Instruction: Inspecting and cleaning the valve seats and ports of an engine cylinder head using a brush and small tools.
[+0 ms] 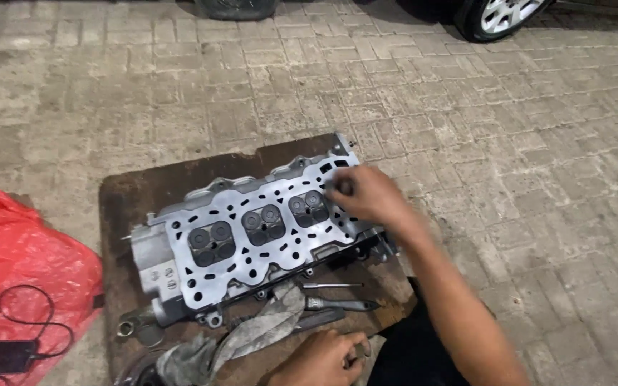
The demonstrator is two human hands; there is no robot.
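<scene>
Cylinder head (252,236) is laid gasket face up on a dark board (137,200), itself set on the paved ground (509,143), so the flat face with its three combustion chambers is exposed and within easy reach. Right hand (363,194) is pressed onto the far-right end of that face, fingers curled loosely over the fourth chamber area; something small may be held under the fingertips, but motion blur hides it, so the grip there cannot be told. Left hand (323,359) is rested near the bottom edge of the board, partly closed, with nothing clearly grasped; it is touching or just beside a grey rag (266,325) that trails under the head's near edge. Slim metal tools (337,304) are kept on the board between the head and the left hand, close for pickup. A red plastic bag (23,264) with a dark device and cable (1,354) is left well apart at the left. Car wheels (498,16) are seen at the top edge.
</scene>
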